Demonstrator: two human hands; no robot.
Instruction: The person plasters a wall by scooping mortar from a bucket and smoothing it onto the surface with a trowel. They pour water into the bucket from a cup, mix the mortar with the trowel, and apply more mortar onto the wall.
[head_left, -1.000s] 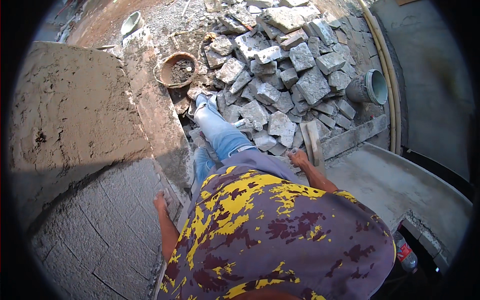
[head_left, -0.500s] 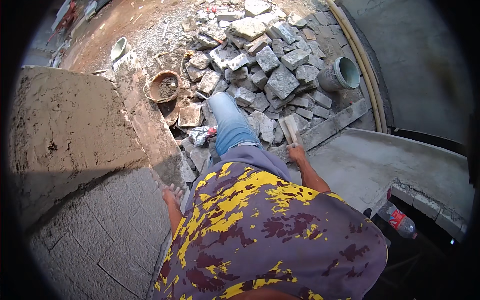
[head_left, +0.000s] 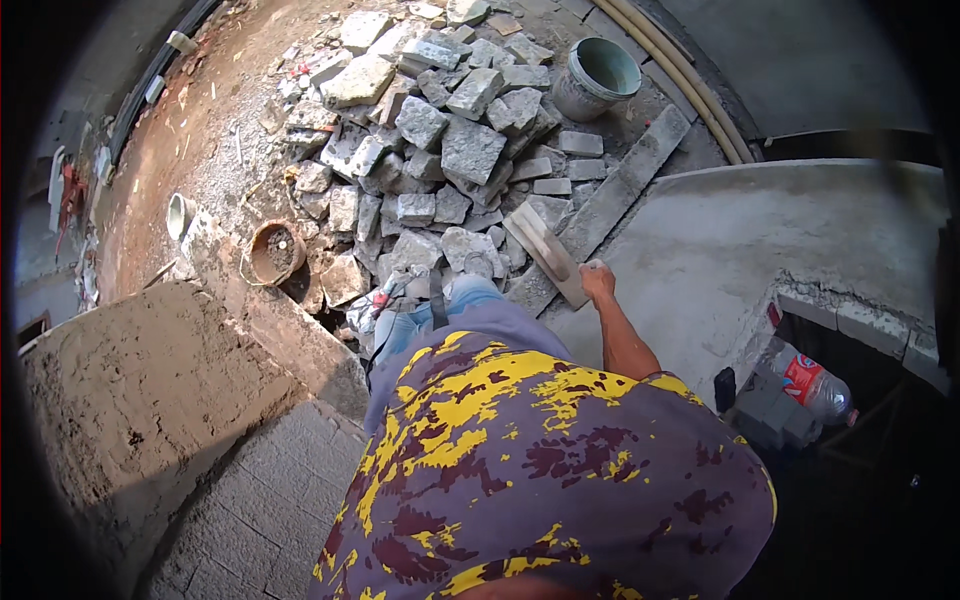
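My right hand (head_left: 596, 281) is closed on a long, flat plastering float (head_left: 540, 245), held out to my right over the edge of a grey rendered ledge (head_left: 690, 240) and a long concrete slab (head_left: 642, 168). My left hand is hidden behind my body. Below my jeans-clad legs (head_left: 470, 292) lies a heap of broken concrete blocks (head_left: 473, 156), with pale and red scraps among them near my feet.
A rusty bucket of rubble (head_left: 280, 254) and a white container (head_left: 180, 215) stand left. A grey bucket (head_left: 597, 78) sits beside bamboo poles (head_left: 690, 75). A wet mortar surface (head_left: 160, 390) fills the lower left; a plastic bottle (head_left: 815, 385) lies in a recess at right.
My view has turned rightward, and I have stepped toward the ledge. My right hand has moved up with the float. My left hand, open half a second ago, has gone out of sight.
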